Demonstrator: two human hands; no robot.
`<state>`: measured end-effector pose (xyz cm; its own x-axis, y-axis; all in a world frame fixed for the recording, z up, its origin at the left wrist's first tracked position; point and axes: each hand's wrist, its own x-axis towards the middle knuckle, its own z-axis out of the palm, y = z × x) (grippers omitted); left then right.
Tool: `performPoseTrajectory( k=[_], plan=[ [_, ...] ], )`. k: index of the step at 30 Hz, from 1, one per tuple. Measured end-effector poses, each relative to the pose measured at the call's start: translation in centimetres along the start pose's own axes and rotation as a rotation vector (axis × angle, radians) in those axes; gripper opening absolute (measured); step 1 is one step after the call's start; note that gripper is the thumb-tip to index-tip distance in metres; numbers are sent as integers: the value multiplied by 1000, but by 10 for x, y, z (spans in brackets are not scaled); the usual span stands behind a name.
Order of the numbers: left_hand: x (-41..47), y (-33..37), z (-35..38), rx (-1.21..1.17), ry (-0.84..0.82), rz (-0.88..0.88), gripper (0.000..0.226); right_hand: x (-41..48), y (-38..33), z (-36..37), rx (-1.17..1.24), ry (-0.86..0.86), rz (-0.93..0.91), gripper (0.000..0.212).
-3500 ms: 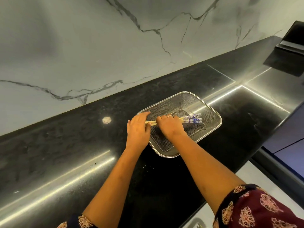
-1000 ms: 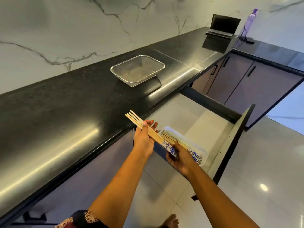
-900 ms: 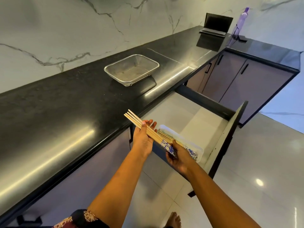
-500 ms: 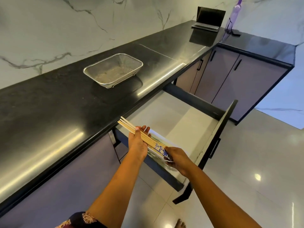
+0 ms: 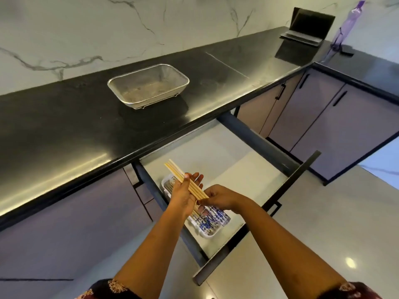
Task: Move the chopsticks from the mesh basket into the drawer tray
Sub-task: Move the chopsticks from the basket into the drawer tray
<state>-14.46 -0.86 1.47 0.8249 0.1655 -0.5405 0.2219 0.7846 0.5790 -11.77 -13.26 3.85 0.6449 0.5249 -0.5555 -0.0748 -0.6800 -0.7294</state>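
Observation:
A bundle of pale wooden chopsticks (image 5: 183, 180) with blue-patterned ends is held over the open drawer (image 5: 226, 160). My left hand (image 5: 185, 195) supports the bundle near its middle with the fingers partly straight. My right hand (image 5: 218, 198) grips the bundle's lower end with curled fingers. Right below them lies the white drawer tray (image 5: 210, 233), with several blue-patterned chopsticks in it. The mesh basket (image 5: 149, 86) stands on the black counter (image 5: 64, 117) and looks empty.
The drawer's dark front panel (image 5: 259, 212) juts out toward me at the right. A black stand (image 5: 308, 26) and a purple bottle (image 5: 345, 29) sit at the counter's far end. Grey cabinet doors (image 5: 323, 113) run along the right.
The view swung over the drawer. Both hands have carried the chopstick bundle down over the white tray, and the right hand's grip has turned from palm-up under the bundle to knuckles-up around its lower end.

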Motion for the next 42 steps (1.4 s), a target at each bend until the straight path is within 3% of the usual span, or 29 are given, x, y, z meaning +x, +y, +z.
performPoseTrajectory(
  k=[4,10,13,16,19,21,24,32,37,42],
  plan=[
    [5,-7,-8,131,88,51,24,11,18,-1,-12,32,14,18],
    [12,7,-48,416,449,205,36,27,45,8,-8,136,116,28],
    [14,10,-60,553,540,236,34,36,48,11,-61,119,169,43],
    [19,5,-62,698,592,267,33,47,50,16,-97,38,232,41],
    [27,2,-63,828,563,290,35,55,48,21,-150,10,258,18],
    [31,2,-63,947,527,298,37,63,48,23,-176,27,271,39],
    [36,1,-67,1167,434,307,41,71,45,26,-223,42,291,41],
    [51,-4,-73,2152,119,320,39,87,47,43,-300,96,306,31],
    [56,-8,-69,2341,62,260,27,87,48,51,-439,158,290,24],
    [63,-8,-69,2440,8,203,28,85,43,57,-604,193,239,29]
  ],
)
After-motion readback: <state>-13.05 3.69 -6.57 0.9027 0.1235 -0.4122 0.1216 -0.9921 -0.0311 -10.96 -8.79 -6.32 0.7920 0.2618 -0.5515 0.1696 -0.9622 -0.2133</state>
